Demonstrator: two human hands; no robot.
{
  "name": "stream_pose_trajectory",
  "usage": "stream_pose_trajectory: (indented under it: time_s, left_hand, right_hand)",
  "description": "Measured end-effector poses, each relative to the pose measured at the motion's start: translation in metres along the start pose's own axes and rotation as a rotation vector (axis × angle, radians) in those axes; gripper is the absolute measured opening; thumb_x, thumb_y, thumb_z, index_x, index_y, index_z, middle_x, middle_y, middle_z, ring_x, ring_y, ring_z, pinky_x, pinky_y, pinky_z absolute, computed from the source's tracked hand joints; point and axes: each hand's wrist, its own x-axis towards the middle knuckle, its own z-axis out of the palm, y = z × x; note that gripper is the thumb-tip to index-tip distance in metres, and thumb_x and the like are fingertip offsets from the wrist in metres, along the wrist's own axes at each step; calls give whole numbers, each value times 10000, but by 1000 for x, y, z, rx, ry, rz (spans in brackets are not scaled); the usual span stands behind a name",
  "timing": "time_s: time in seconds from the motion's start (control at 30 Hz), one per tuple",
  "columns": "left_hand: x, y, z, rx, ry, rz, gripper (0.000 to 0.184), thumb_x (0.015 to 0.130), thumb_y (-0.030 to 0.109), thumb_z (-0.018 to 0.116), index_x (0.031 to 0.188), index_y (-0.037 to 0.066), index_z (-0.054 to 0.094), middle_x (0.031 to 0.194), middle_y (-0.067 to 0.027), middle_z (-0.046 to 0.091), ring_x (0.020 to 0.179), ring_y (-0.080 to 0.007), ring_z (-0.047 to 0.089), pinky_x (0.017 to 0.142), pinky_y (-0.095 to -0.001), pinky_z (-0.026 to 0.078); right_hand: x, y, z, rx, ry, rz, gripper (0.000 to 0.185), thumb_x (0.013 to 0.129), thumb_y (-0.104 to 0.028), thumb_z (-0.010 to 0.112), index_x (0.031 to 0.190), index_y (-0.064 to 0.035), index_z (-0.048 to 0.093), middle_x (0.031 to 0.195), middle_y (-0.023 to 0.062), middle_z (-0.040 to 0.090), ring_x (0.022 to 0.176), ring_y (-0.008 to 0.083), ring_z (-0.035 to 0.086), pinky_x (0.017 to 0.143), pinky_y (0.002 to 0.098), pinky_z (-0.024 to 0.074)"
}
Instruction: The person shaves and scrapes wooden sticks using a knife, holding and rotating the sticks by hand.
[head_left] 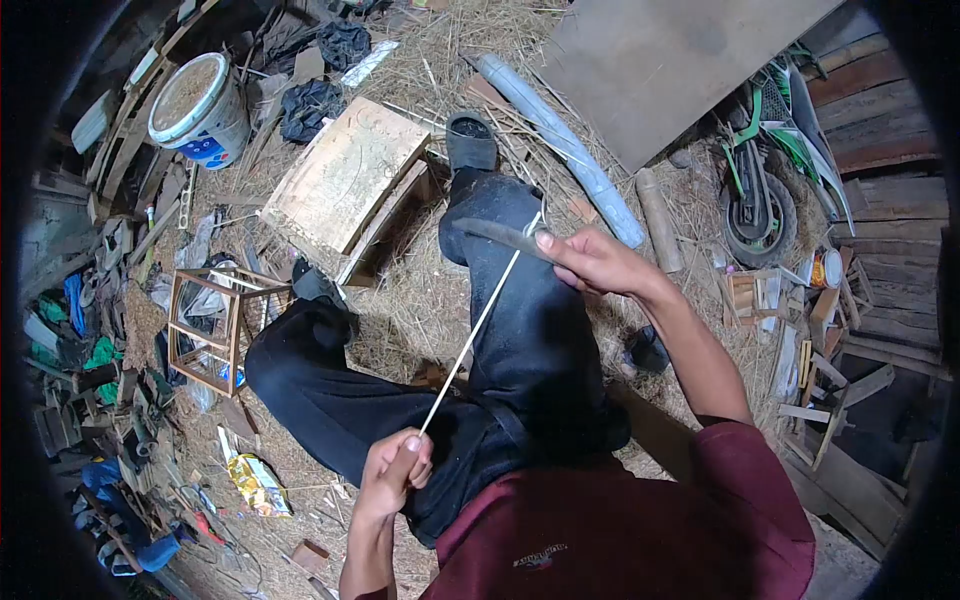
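A thin pale wooden stick (pixel 468 345) runs up at a slant from my left hand (pixel 396 472), whose fingers are closed around its lower end. My right hand (pixel 600 262) grips a knife with its thumb stretched along the tool. The grey knife blade (pixel 490 233) points left over my knee and crosses the stick near its upper end. A small pale curl, perhaps a shaving, shows by the right thumb. The knife's handle is hidden in my palm. Both forearms hang over my dark trousers (pixel 530 340) as I sit.
In front stands a wooden box (pixel 350 175), with a small wood-framed cage (pixel 208 325) to its left. A white bucket (pixel 190 105) is at upper left. A grey-blue roll (pixel 560 135), a large board (pixel 670 65) and a green dirt bike (pixel 760 190) lie right. Straw covers the floor.
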Motion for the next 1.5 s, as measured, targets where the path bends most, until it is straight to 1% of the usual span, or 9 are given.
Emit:
stream_pose_trajectory:
  time_s: [0.13, 0.3, 0.47, 0.6, 0.73, 0.83, 0.93, 1.13, 1.5]
  left_hand:
    - [-39, -6, -24, 14, 95, -1, 311, 989, 255, 501, 772, 32, 505, 541, 42, 331, 452, -45, 282, 434, -231, 227]
    - [-15, 7, -15, -4, 168, 34, 304, 982, 283, 505, 849, 14, 546, 569, 38, 345, 466, -47, 282, 433, -224, 232]
    - [95, 33, 45, 18, -65, 119, 227, 1020, 239, 430, 960, 45, 532, 598, 55, 339, 500, -48, 305, 452, -210, 239]
    - [135, 58, 56, 135, -106, 193, 202, 1029, 255, 415, 1040, 74, 501, 610, 61, 347, 499, -48, 301, 448, -215, 228]
    - [143, 62, 59, 330, 99, 322, 206, 1028, 188, 403, 985, 50, 550, 616, 49, 362, 546, -45, 334, 485, -235, 277]
    - [147, 56, 57, 472, 193, 389, 257, 1023, 184, 410, 904, 31, 580, 616, 34, 397, 567, -60, 372, 499, -260, 309]
    - [154, 45, 54, 678, 351, 497, 296, 1018, 179, 415, 842, 18, 589, 612, 26, 417, 565, -71, 383, 503, -271, 322]
    - [152, 67, 53, 369, 140, 303, 292, 1025, 212, 425, 823, 49, 559, 590, 52, 407, 492, -46, 336, 451, -238, 258]
    - [149, 49, 53, 713, 347, 499, 252, 998, 141, 416, 840, -2, 552, 628, -128, 520, 551, -211, 503, 562, -352, 408]
  right_hand:
    - [15, 24, -11, 211, 352, 77, 666, 953, -622, 408, 552, -92, 466, 465, -26, 407, 375, 73, 362, 352, 240, 275]
    - [20, 13, -9, 448, 174, 130, 597, 969, -606, 380, 620, -121, 405, 472, -65, 293, 369, 45, 225, 352, 230, 163]
    - [18, -5, 10, 502, 5, 74, 565, 991, -574, 350, 653, -126, 410, 507, -76, 279, 381, 39, 187, 359, 224, 147]
    - [19, -23, 11, 469, 93, 65, 543, 996, -557, 359, 662, -132, 406, 517, -82, 271, 382, 37, 193, 347, 222, 161]
    - [34, -11, 4, 895, 313, 38, 517, 995, -520, 411, 667, -119, 426, 546, -72, 374, 397, 32, 274, 339, 212, 211]
    - [25, -17, 35, 309, 183, -98, 517, 1002, -492, 421, 659, -108, 465, 547, -67, 411, 436, 41, 332, 379, 218, 254]
    - [25, -30, 37, -60, -168, -187, 563, 990, -527, 417, 625, -106, 502, 555, -49, 440, 508, 80, 427, 475, 259, 344]
    - [38, -41, 18, 25, -374, -45, 617, 976, -571, 417, 561, -116, 467, 512, -51, 399, 453, 54, 358, 421, 237, 278]
    - [54, -35, 11, 31, -460, 173, 647, 944, -628, 425, 524, -137, 414, 443, -54, 332, 365, 51, 317, 350, 235, 221]
